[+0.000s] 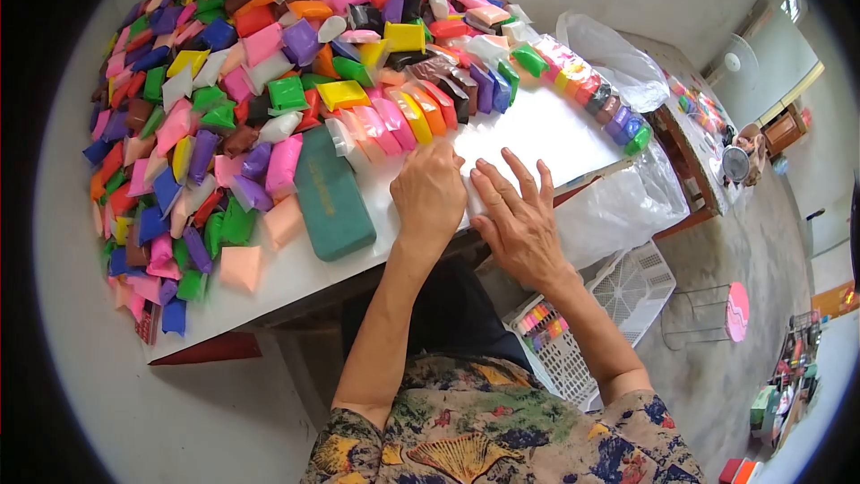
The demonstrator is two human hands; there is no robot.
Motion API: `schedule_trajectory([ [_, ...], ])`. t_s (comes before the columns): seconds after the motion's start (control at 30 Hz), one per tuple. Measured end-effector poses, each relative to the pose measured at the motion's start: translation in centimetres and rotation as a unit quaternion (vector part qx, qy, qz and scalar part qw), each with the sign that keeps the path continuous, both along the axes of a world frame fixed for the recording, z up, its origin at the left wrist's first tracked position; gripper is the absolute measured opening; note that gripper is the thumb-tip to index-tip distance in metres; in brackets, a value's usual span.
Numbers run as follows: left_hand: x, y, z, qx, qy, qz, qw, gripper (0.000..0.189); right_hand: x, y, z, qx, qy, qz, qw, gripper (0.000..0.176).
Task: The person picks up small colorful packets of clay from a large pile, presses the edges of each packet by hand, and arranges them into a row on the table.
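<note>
My left hand is curled with its knuckles up at the near end of the white tabletop. Whatever its fingers hold, if anything, is hidden beneath it. Just beyond it stands a row of small clear-wrapped packets in white, peach, pink, yellow, orange, red, brown, black, purple and green. My right hand lies beside it, palm down with fingers spread, over the table's front edge. To the left of my left hand is a dark green rectangular box with faint lettering.
A large heap of coloured packets covers the table's left and back. Another row of packets lines the right side near a clear plastic bag. Below are a white plastic crate and a pink-topped stool.
</note>
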State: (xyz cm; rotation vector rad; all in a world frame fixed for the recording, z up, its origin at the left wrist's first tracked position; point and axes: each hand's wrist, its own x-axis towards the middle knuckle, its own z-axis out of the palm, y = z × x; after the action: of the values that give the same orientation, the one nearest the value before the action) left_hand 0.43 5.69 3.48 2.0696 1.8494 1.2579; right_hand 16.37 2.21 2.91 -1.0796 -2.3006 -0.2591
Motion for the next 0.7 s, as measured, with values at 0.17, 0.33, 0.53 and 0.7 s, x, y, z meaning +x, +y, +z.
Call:
schedule_trajectory([
  [0.17,0.2,0.0,0.4,-0.011,0.006,0.008,1.0,0.018,-0.3,0.2,-0.6,0.007,0.018,-0.005,1.0,0.056],
  [0.33,-0.2,-0.7,0.5,-0.004,-0.043,-0.018,0.999,0.018,1.9,0.2,0.1,-0.057,0.152,0.053,0.985,0.049],
  [0.53,-0.8,-4.3,0.1,0.113,-0.06,-0.075,0.989,0.012,2.7,-0.4,-0.2,-0.013,0.183,0.026,0.983,0.027],
  [0.7,-0.6,-6.1,0.3,0.099,-0.005,-0.108,0.989,0.018,1.8,0.0,-0.8,0.012,0.201,0.024,0.979,0.019],
])
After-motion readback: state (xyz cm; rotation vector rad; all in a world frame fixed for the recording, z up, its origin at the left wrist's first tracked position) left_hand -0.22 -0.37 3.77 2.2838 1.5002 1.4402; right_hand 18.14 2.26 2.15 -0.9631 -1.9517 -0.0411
